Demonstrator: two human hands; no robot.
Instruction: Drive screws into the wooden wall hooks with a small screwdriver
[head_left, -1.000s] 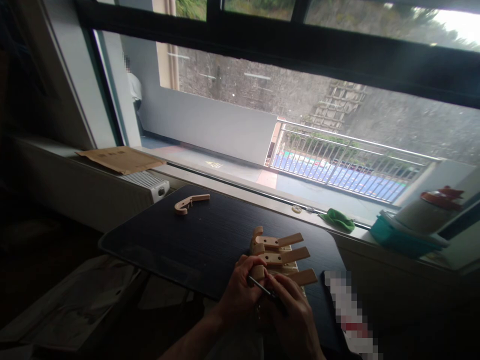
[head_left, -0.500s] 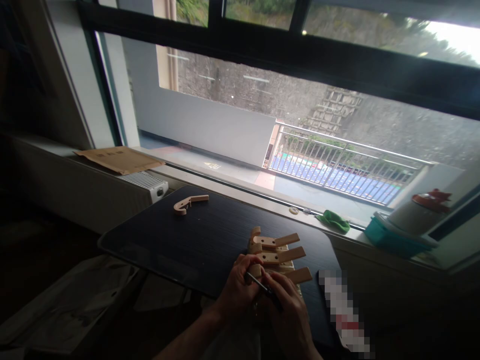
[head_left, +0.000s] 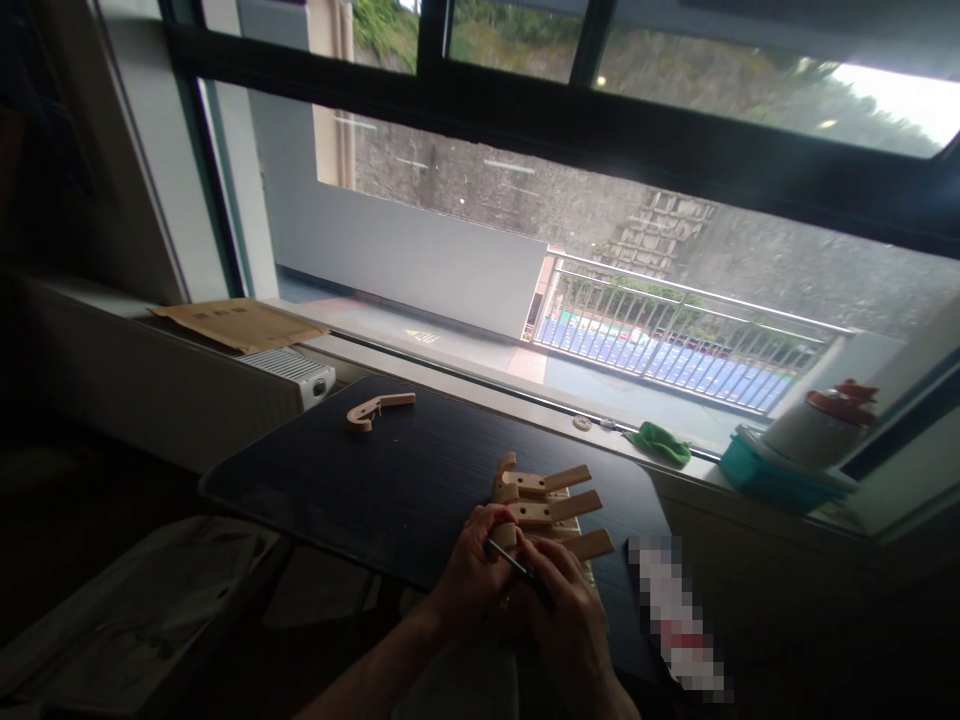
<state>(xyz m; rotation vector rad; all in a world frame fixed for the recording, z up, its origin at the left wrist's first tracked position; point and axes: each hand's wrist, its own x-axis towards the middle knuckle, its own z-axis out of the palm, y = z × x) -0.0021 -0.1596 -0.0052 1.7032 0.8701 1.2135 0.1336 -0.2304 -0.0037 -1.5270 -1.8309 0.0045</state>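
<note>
A wooden rack (head_left: 546, 532) sat on the dark table (head_left: 315, 480), just right of the lower centre of the frame, with three pale hooks lying side by side across it. The nearest hook (head_left: 591, 545) was partly covered by both hands. The left hand (head_left: 466, 565) had its fingers clamped around that hook's curled end. The right hand (head_left: 571, 600) had its fingers closed on the dark handle of a screwdriver (head_left: 510, 556), whose thin metal shaft slanted up and left across the curled end toward the left hand; whether its tip touched anything could not be told.

Above and left of the rack, a loose hook (head_left: 361, 411) lay near the table's far edge. A blurred-out flat object (head_left: 671, 615) lay at the table's right side. Along the windowsill, right of centre, were a small ring (head_left: 582, 423), a green cloth (head_left: 660, 444) and a teal box (head_left: 772, 480). A brown envelope (head_left: 244, 322) lay at left, partly over a white heater (head_left: 296, 372).
</note>
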